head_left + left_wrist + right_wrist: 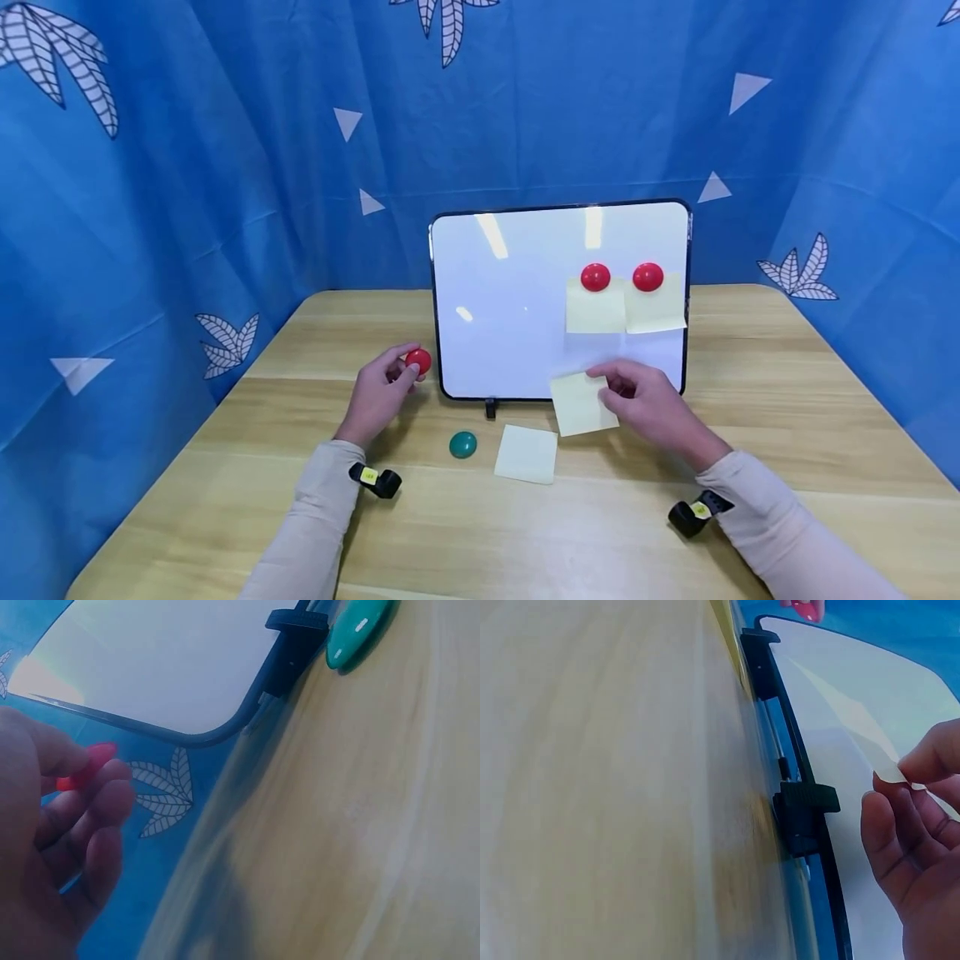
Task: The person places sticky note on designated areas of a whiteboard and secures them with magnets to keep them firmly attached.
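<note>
You hold a pale yellow note [581, 408] in your right hand [651, 407], its upper right edge pinched between thumb and fingers. It hangs in front of the lower edge of the whiteboard [502, 325], nearer that board's lower right corner than its lower left; you cannot tell whether the paper touches the board. Your left hand [375, 398] is just beside the board's lower left corner, thumb and index finger pinching a red magnet [417, 361], the other fingers loosely bent.

On the tabletop [600, 542], in front of the board's lower edge, a loose note [527, 454] lies flat just to the left of your held one, and a green magnet [462, 444] sits near its left side, toward the board's lower left corner. Two black clips [802, 817] grip the board's lower edge in the right wrist view.

Higher up, by the board's right edge, two pinned notes [596, 310] are side by side, each under its own red disc [596, 277] at the top; the right-hand one reaches the board's frame. The board stands toward the tabletop's far edge, and beyond that hangs a blue curtain [525, 125] with white leaves and triangles.
</note>
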